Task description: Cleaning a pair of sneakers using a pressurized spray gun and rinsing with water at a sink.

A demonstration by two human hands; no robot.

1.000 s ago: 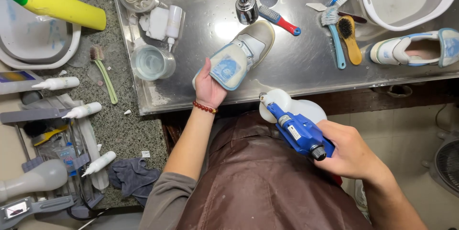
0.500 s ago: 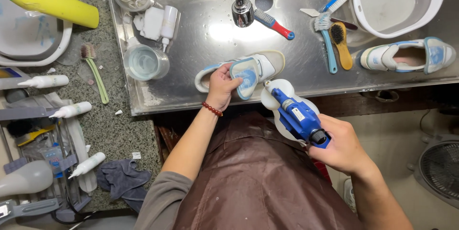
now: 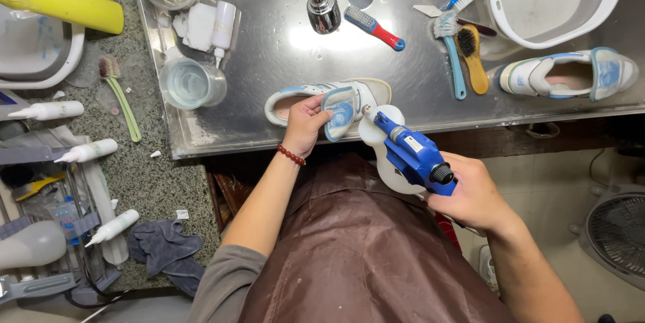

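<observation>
Sneaker [image 3: 316, 98] in white and pale blue lies on its side at the near edge of the steel sink tray [image 3: 269, 61], and my left hand [image 3: 306, 121] is curled around it, fingers pinching back the blue-lined tongue. It feels like a light thing to my judgement, soft in the upper, stiffer at the sole, and likely slick where it is wet; the tongue and the collar give the surest hold. My right hand [image 3: 470, 199] is closed round the blue spray head [image 3: 413, 155] of a white bottle [image 3: 384, 155], its nozzle just beside the shoe's opening.

The faucet head [image 3: 322, 11] hangs above and beyond the shoe. A red and blue brush [image 3: 374, 27] lies near it, with a blue brush [image 3: 451, 54] and a yellow-handled brush [image 3: 472, 58] further right. The matching second sneaker [image 3: 571, 74] rests well apart at the right, below a white basin [image 3: 611, 11]. A clear cup of water [image 3: 191, 82] stands left of my hand. Nothing lies between nozzle and shoe.
</observation>
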